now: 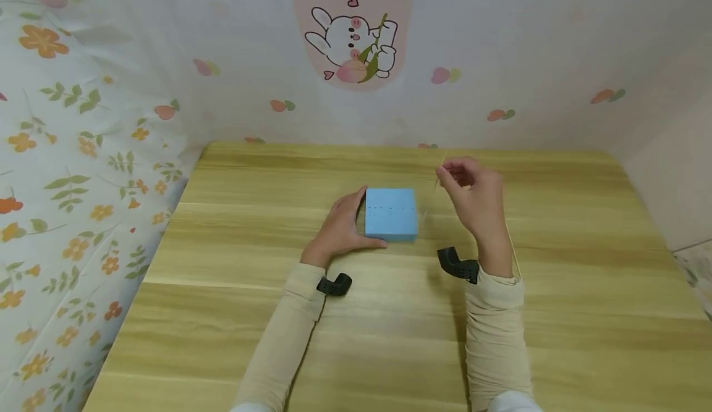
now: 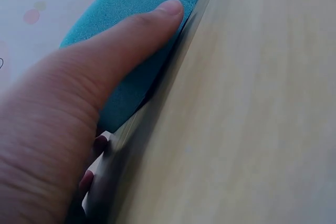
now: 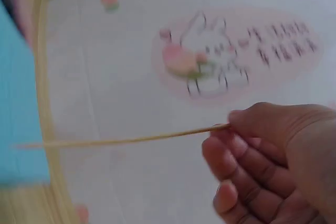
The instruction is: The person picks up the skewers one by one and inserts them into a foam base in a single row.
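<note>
A light blue foam block [image 1: 390, 220] lies on the wooden table, with a row of small dark dots across its top. My left hand [image 1: 343, 223] holds it from the left side, and in the left wrist view the thumb [image 2: 142, 32] presses along its front face. Up and to the right of the block is my right hand [image 1: 473, 196], raised above the table. Between thumb and fingertips it pinches a thin bamboo skewer [image 3: 131, 139]. Toward the block the skewer's far end blurs; whether it touches cannot be told.
Beneath everything is a wooden-grain table [image 1: 584, 264]. A white cloth [image 1: 222, 41] printed with a rabbit and fruit hangs behind it, and a flower-patterned cloth [image 1: 83, 183] covers the left side. Black curved mounts [image 1: 458, 267] are worn at both wrists.
</note>
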A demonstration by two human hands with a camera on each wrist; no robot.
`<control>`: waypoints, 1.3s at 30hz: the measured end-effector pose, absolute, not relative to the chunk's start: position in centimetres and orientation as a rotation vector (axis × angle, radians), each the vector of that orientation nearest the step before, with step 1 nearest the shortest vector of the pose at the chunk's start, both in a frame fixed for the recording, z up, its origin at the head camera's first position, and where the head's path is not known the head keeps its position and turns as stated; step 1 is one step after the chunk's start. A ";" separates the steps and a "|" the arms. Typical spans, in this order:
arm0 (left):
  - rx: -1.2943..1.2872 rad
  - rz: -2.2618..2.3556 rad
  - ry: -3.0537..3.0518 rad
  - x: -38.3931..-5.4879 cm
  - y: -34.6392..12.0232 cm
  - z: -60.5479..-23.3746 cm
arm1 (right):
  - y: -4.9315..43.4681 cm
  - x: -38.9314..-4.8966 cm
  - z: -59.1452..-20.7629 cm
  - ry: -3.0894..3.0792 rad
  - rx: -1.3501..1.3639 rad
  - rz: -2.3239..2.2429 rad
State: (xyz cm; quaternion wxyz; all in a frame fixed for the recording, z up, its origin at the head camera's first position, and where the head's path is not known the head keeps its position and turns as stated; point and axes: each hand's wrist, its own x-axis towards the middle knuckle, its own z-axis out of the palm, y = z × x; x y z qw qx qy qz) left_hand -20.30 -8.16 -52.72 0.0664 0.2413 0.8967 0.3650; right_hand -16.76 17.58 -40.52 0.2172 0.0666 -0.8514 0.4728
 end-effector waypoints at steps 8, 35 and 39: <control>0.760 1.104 2.709 -20.3 -8.4 -52.9 | 11.4 -18.1 -41.4 -2.248 0.585 1.341; 0.781 1.095 2.703 -20.3 -8.5 -52.4 | 9.9 -18.5 -42.8 -2.406 0.628 1.166; 0.770 1.087 2.703 -20.3 -8.4 -52.4 | 10.0 -18.4 -42.8 -2.450 0.602 1.207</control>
